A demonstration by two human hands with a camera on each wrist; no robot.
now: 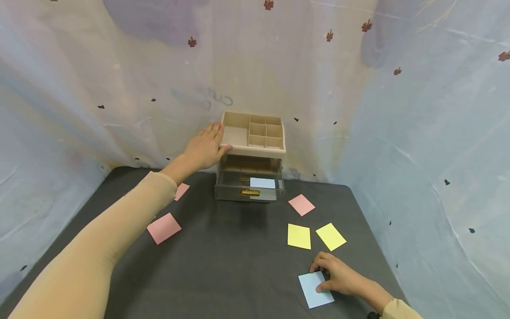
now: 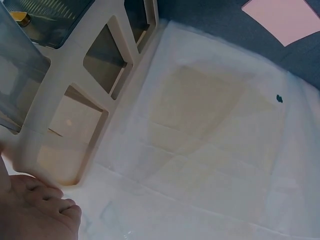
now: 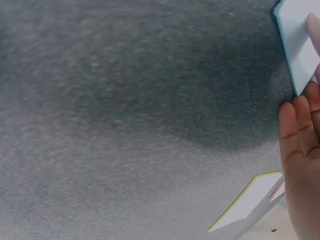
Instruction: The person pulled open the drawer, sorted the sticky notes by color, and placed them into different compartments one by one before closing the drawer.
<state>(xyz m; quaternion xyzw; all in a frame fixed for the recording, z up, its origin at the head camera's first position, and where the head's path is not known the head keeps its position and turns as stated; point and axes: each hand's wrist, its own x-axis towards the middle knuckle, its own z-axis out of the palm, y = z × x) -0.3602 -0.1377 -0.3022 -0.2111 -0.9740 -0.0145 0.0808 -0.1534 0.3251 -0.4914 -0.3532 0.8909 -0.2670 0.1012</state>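
Observation:
A beige desktop organizer [image 1: 253, 150] with a divided top tray stands at the back of the table. Its lower clear drawer [image 1: 229, 192] with a gold handle is pulled out and holds a pale blue paper [image 1: 262, 183]. My left hand [image 1: 205, 146] rests on the organizer's left top edge, fingers stretched out; in the left wrist view its fingertips [image 2: 70, 207] lie by the frame. At the front right, my right hand [image 1: 338, 274] holds a light blue sticky note [image 1: 312, 292] by its upper right part. Its thumb lies on the note's face and the fingers [image 3: 289, 120] meet its edge.
Two yellow sticky notes [image 1: 299, 236] and a pink one [image 1: 301, 205] lie beyond my right hand. More pink notes [image 1: 164, 228] lie at the left, one partly behind my forearm. A patterned curtain [image 1: 318, 88] surrounds the dark table [image 1: 223, 274].

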